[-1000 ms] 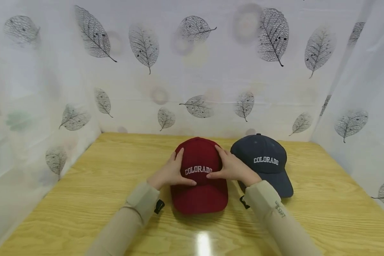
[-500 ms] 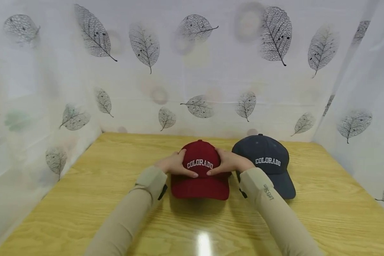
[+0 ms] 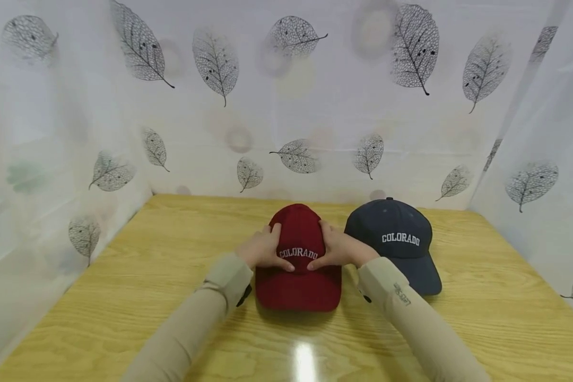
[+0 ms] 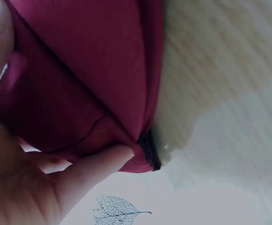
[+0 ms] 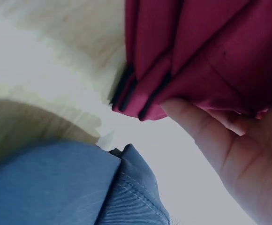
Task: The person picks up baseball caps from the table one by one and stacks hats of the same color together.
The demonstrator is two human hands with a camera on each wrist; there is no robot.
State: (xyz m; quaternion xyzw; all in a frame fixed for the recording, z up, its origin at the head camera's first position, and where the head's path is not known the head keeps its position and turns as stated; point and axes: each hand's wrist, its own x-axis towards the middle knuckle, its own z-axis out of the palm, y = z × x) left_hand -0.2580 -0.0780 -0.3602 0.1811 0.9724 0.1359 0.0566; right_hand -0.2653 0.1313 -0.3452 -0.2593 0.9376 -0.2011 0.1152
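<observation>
A red baseball cap (image 3: 298,292) with white COLORADO lettering faces me on the wooden table (image 3: 172,228). My left hand (image 3: 263,248) grips the left side of its crown, the thumb lying across the front below the lettering. From the other side my right hand (image 3: 341,248) grips it the same way, so the thumb tips nearly meet. In the right wrist view, several red fabric layers (image 5: 154,89) with dark edges lie one against another beside my fingers. The left wrist view shows red fabric (image 4: 89,61) between thumb and fingers.
Close on the right stands a navy baseball cap (image 3: 396,223), also lettered COLORADO, partly behind my right hand and sleeve. A leaf-patterned white curtain (image 3: 286,116) encloses the table at the back and both sides.
The red cap's brim rose, then came down partway, and its crown tipped with it. My hands have come slightly closer together on the crown. The navy cap stayed where it was.
</observation>
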